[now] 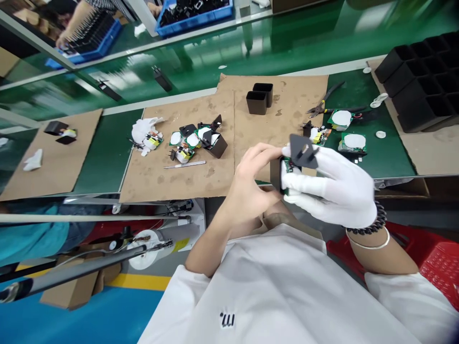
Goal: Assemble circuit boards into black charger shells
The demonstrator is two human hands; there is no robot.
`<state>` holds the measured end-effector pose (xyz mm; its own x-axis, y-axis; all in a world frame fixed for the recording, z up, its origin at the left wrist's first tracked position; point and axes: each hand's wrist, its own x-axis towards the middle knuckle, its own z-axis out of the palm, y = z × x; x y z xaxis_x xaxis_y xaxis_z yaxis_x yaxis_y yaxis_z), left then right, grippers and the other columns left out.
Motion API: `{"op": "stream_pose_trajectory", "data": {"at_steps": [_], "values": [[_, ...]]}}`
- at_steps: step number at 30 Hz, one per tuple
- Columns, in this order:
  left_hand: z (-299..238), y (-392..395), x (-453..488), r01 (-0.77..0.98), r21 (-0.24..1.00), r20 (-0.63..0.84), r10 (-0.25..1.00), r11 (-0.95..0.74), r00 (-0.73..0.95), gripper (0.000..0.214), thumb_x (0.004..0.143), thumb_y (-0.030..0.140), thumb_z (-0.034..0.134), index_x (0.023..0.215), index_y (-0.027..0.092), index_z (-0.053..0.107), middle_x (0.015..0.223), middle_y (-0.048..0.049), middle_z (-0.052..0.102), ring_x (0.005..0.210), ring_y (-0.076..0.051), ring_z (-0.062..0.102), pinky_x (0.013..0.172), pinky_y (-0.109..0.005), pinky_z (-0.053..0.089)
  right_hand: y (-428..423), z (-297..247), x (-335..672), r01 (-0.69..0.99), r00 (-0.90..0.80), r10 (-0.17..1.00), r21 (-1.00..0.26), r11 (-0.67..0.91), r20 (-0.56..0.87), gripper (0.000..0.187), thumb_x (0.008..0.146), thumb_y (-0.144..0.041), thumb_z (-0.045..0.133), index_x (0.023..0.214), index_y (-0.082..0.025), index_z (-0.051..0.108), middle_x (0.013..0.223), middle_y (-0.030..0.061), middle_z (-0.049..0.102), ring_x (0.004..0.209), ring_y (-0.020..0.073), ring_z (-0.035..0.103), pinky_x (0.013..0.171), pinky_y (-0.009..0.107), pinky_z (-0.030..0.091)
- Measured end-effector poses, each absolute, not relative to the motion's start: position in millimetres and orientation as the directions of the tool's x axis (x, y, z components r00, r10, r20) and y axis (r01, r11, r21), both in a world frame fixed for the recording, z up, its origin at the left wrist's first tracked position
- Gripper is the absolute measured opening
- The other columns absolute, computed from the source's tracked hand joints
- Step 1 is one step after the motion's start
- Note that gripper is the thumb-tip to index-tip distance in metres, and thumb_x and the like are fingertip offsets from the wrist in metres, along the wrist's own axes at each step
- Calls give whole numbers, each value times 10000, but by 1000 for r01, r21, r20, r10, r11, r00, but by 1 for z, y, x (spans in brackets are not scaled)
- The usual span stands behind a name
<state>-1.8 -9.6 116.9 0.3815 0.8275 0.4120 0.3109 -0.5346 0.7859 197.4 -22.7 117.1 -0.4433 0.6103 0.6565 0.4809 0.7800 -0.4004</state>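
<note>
My bare left hand point(247, 184) is closed around a black plastic case point(275, 174), held above the front edge of the bench. In a white glove, my right hand point(335, 186) grips a green circuit board point(288, 165) at the case's open end. A flat black end plate point(303, 152) stands out between the gloved fingers. How far the board sits inside the case is hidden by my fingers. Just beyond my right hand lie a circuit board with yellow parts point(319, 135) and another with a white pad point(354, 142).
Two empty black cases point(256, 102) stand on the cardboard point(287, 91). Pliers point(317, 111) lie at right, beside stacked black cases point(426, 107). Several boards point(193, 139) and a thin metal tool point(184, 165) are at left. Behind runs a green conveyor point(201, 67); another person's hand point(62, 39) shows beyond.
</note>
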Motion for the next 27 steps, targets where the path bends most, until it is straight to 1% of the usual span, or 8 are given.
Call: {"op": "stream_pose_trajectory", "data": {"at_steps": [2, 5, 8, 10, 15, 18, 22, 27], "values": [[101, -2, -3, 299, 839, 349, 871, -455, 347, 448, 712, 190, 781, 1146, 208, 670, 1165, -46, 687, 1127, -245, 621, 1005, -373, 495, -16, 113, 199, 456, -523, 599, -395, 798, 606, 276, 899, -434, 699, 1114, -265, 733, 1253, 94, 706, 1162, 286, 681, 915, 456, 596], [78, 8, -7, 197, 945, 189, 927, -261, 323, 598, 593, 263, 910, 1142, 181, 686, 1205, -84, 698, 1147, -270, 639, 1034, -390, 492, -11, 114, 210, 441, -565, 698, -554, 706, 440, 434, 848, -526, 739, 1183, -249, 742, 1244, 101, 727, 1047, 286, 737, 868, 409, 625], [64, 12, -9, 25, 998, 36, 904, -52, 425, 727, 487, 352, 977, 1143, 188, 710, 1200, -99, 718, 1156, -302, 655, 1037, -411, 494, -8, 119, 224, 375, -311, 858, -777, 506, 409, 181, 924, -336, 696, 1076, -293, 785, 1036, 8, 799, 917, 184, 768, 856, 295, 626], [61, 13, -9, -107, 992, 2, 847, 65, 532, 764, 442, 426, 991, 1123, 197, 730, 1154, -93, 742, 1141, -320, 669, 1007, -413, 510, -5, 119, 228, 239, -235, 908, -885, 401, 347, 210, 921, -282, 707, 1115, -324, 772, 1091, -20, 794, 995, 152, 757, 905, 259, 612], [68, 8, -10, -281, 927, 20, 713, 250, 701, 749, 398, 549, 980, 1021, 192, 768, 1016, -95, 775, 998, -338, 719, 860, -407, 556, 3, 106, 219, 5, -425, 891, -984, 178, 159, 446, 753, -394, 867, 1181, -337, 756, 1230, 11, 755, 1129, 250, 729, 986, 386, 618], [73, 3, -11, -231, 953, 5, 757, 194, 654, 743, 420, 501, 987, 1054, 192, 755, 1044, -94, 762, 1026, -325, 707, 889, -400, 556, 1, 105, 212, 18, -339, 927, -984, 177, 160, 370, 725, -410, 883, 1071, -309, 798, 1116, 13, 790, 1046, 245, 755, 942, 371, 636], [66, -1, 0, -16, 991, 132, 953, -133, 271, 639, 556, 284, 953, 1144, 213, 711, 1118, -69, 709, 1067, -249, 670, 951, -357, 533, -2, 108, 205, 201, -169, 951, -935, 292, 260, 254, 778, -368, 845, 1003, -258, 802, 1040, 32, 796, 982, 226, 755, 895, 356, 636], [37, 10, 35, 300, 886, 389, 919, -354, -63, 557, 653, 127, 837, 1171, 228, 658, 1103, -56, 666, 1051, -235, 644, 949, -372, 519, 1, 91, 191, 669, -84, 761, -530, 522, 644, 163, 860, -266, 762, 1010, -203, 776, 968, 64, 787, 883, 208, 738, 826, 350, 613]]}}
